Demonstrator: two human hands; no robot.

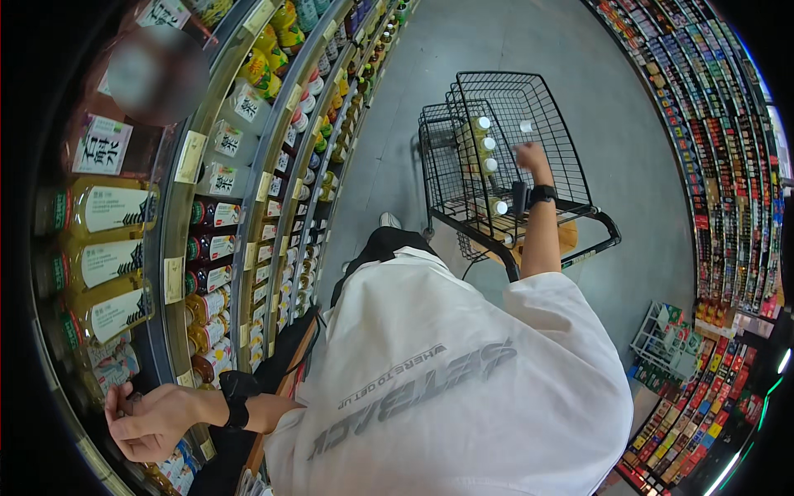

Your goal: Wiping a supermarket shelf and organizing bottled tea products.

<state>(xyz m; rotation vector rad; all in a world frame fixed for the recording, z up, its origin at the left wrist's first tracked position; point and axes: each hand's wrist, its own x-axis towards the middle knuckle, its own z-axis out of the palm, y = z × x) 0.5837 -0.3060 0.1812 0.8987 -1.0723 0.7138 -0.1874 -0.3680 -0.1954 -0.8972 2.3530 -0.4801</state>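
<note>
My left hand is at the shelf on the left, its fingers loosely curled and apart, with nothing visible in them. Close above it lies a bottle with a pale printed label, and beyond that a row of yellow-green bottles with white labels. Over the basket of a black wire shopping cart, my right hand is closed; whatever it may hold is hidden. Just beyond its fingers shows a white cap. Several white-capped yellowish bottles stand in the cart, left of this hand.
Tiered shelves packed with drinks run along my left side. Grey floor stretches ahead around the cart. Across the aisle, tall stocked shelves curve along the right, with a white wire rack near their lower end.
</note>
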